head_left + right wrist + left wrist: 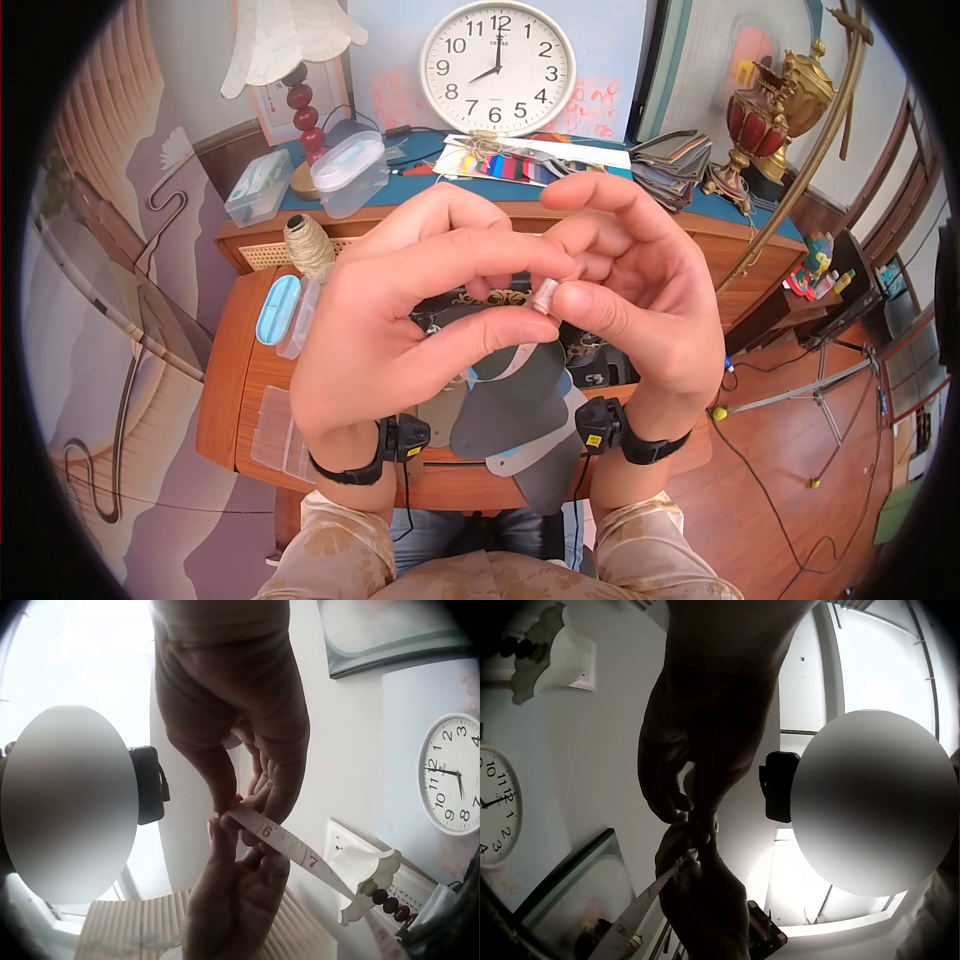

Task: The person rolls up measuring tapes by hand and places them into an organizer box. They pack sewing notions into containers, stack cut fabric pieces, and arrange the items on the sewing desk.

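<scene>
Both hands meet at a soft measuring tape (pixel 545 296), whitish-pink with its end part rolled up small between the fingertips. My left hand (pixel 390 315) pinches it from the left with thumb and index finger. From the other side my right hand (pixel 655 290) pinches it with the thumb against the fingers, its index finger raised. In the right wrist view a length of the tape (pixel 289 846) runs away from the fingers, with red 6 and 7 on it. The same strip of tape (pixel 634 915) slants down in the left wrist view, where both hands are dark.
Below the hands lie overlapping dark grey flat pieces (pixel 510 410) on a wooden desk (pixel 235 385). On the left are a twine spool (pixel 310 245) and a blue case (pixel 277 310). Behind stand a lamp (pixel 303 100), a wall clock (pixel 498 68) and dark sample sheets (pixel 672 165).
</scene>
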Tool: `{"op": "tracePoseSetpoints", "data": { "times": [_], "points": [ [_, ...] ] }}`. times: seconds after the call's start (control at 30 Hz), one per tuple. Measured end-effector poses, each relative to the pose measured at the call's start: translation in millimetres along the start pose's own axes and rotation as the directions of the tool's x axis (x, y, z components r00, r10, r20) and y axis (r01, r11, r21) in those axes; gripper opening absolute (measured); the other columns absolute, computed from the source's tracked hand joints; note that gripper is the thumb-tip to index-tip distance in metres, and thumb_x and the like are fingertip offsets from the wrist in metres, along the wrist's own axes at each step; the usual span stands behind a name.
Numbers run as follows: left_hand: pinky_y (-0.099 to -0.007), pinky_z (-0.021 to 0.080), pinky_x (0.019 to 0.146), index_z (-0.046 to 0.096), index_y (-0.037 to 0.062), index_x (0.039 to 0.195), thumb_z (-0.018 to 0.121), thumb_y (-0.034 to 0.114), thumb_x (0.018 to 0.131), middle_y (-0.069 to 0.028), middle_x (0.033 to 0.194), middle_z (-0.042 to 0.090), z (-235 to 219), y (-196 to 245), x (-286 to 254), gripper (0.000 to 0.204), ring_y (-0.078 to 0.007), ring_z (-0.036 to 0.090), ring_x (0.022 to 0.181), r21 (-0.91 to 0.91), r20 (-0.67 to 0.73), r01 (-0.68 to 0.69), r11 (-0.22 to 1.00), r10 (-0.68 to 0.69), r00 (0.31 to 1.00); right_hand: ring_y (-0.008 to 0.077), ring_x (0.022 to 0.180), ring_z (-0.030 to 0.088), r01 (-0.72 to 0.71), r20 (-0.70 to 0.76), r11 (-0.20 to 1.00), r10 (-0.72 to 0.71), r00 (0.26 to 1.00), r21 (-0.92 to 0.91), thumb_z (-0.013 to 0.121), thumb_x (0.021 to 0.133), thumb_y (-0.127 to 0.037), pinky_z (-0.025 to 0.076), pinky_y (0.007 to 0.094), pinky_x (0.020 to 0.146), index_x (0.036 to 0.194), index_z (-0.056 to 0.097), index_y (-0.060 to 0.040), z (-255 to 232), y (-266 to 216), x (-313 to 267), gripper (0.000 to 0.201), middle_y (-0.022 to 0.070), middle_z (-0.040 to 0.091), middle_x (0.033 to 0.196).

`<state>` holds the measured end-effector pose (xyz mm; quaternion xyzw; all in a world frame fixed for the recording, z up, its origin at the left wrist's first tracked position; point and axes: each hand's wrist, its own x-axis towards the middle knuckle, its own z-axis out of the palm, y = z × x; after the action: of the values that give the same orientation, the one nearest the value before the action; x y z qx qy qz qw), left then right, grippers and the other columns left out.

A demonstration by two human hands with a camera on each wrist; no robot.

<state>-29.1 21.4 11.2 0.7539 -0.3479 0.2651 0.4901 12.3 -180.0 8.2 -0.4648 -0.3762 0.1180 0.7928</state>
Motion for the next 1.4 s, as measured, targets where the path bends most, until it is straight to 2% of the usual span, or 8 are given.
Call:
{"op": "tracePoseSetpoints", "data": {
  "times": [0.1, 0.37, 0.5, 0.57, 0.9, 1.1, 1.17, 1.4],
  "points": [
    [-0.0262, 0.045, 0.071, 0.076, 0.0019, 0.103, 0.084, -0.004, 0.068, -0.0057, 0.093, 0.061, 4.3, -0.1, -1.0, 0.036, -0.0144, 0.056, 0.082, 0.005, -0.078, -0.006, 1.0, 0.006, 0.997, 0.0166, 0.092, 0.067, -0.006, 0.008, 0.999, 0.007, 1.0, -0.048, 0.072, 0.087, 0.002, 0.055, 0.0291, 0.082, 0.138, 0.044, 0.0077, -1.9, 1.0, -0.4, 0.058, 0.0141, 0.067, 0.104],
    [-0.0262, 0.044, 0.069, 0.074, 0.0012, 0.096, 0.083, -0.004, 0.068, -0.0051, 0.089, 0.061, 8.7, 5.2, 0.7, 0.029, -0.0139, 0.056, 0.079, 0.076, -0.156, 0.012, 0.997, 0.0, 0.988, 0.0109, 0.087, 0.066, -0.041, -0.102, 0.987, 0.025, 0.994, -0.153, 0.073, 0.087, 0.0, 0.05, 0.0215, 0.073, 0.135, 0.048, 0.0065, 5.5, -5.1, -0.2, 0.054, 0.0099, 0.07, 0.095],
    [-0.0261, 0.043, 0.068, 0.074, 0.0015, 0.094, 0.083, -0.003, 0.067, -0.0042, 0.086, 0.061, 10.9, 7.4, 0.9, 0.029, -0.0134, 0.055, 0.077, 0.155, -0.167, 0.006, 0.988, 0.021, 0.986, 0.0106, 0.085, 0.066, 0.023, -0.077, 0.983, -0.038, 0.996, -0.185, 0.073, 0.087, 0.002, 0.05, 0.0216, 0.073, 0.134, 0.05, 0.0062, 1.8, -0.9, -0.8, 0.053, 0.0094, 0.07, 0.095],
    [-0.0262, 0.043, 0.068, 0.074, 0.0016, 0.095, 0.084, -0.003, 0.067, -0.004, 0.087, 0.06, 11.2, 7.2, 0.7, 0.029, -0.0132, 0.055, 0.077, 0.174, -0.169, 0.008, 0.985, 0.022, 0.985, 0.0122, 0.086, 0.068, 0.035, -0.076, 0.96, -0.058, 0.995, -0.278, 0.073, 0.087, 0.004, 0.052, 0.0234, 0.077, 0.134, 0.05, 0.0064, 1.0, -1.8, 0.1, 0.052, 0.0107, 0.071, 0.097],
    [-0.0258, 0.043, 0.066, 0.076, 0.0018, 0.098, 0.083, -0.003, 0.068, -0.0032, 0.087, 0.058, 9.5, 3.5, 2.2, 0.031, -0.0132, 0.055, 0.077, 0.232, -0.152, -0.043, 0.972, 0.08, 0.985, 0.0147, 0.091, 0.069, 0.021, -0.1, 0.99, -0.035, 0.994, -0.137, 0.07, 0.089, 0.004, 0.055, 0.0241, 0.078, 0.135, 0.048, 0.0084, 3.7, -2.7, -0.7, 0.052, 0.0139, 0.072, 0.1],
    [-0.0262, 0.043, 0.067, 0.076, 0.0014, 0.095, 0.083, -0.003, 0.067, -0.0038, 0.088, 0.057, 10.9, 6.0, 1.9, 0.029, -0.0139, 0.055, 0.079, 0.23, -0.148, -0.037, 0.972, 0.072, 0.986, 0.0148, 0.09, 0.069, 0.027, -0.059, 0.955, -0.047, 0.997, -0.295, 0.071, 0.089, 0.003, 0.056, 0.0254, 0.077, 0.136, 0.048, 0.008, -1.6, -1.5, 0.6, 0.053, 0.0137, 0.072, 0.098],
    [-0.0264, 0.043, 0.068, 0.075, 0.0014, 0.095, 0.083, -0.002, 0.067, -0.0038, 0.088, 0.057, 11.8, 5.6, 2.6, 0.029, -0.0143, 0.055, 0.08, 0.233, -0.152, -0.029, 0.972, 0.065, 0.986, 0.0147, 0.09, 0.069, 0.024, -0.086, 0.984, -0.04, 0.996, -0.179, 0.073, 0.087, 0.003, 0.055, 0.0253, 0.078, 0.136, 0.048, 0.0074, -1.1, -0.1, 0.8, 0.055, 0.0134, 0.071, 0.098],
    [-0.027, 0.043, 0.069, 0.075, 0.0018, 0.095, 0.085, -0.001, 0.066, -0.0036, 0.088, 0.057, 8.3, 3.4, 2.1, 0.031, -0.0149, 0.055, 0.081, 0.257, -0.143, -0.078, 0.963, 0.118, 0.983, 0.0151, 0.09, 0.069, -0.037, -0.116, 0.994, 0.025, 0.993, -0.106, 0.074, 0.086, 0.004, 0.056, 0.0261, 0.08, 0.136, 0.049, 0.0065, 2.2, -5.1, -0.6, 0.056, 0.0138, 0.071, 0.099]
  ]
}}
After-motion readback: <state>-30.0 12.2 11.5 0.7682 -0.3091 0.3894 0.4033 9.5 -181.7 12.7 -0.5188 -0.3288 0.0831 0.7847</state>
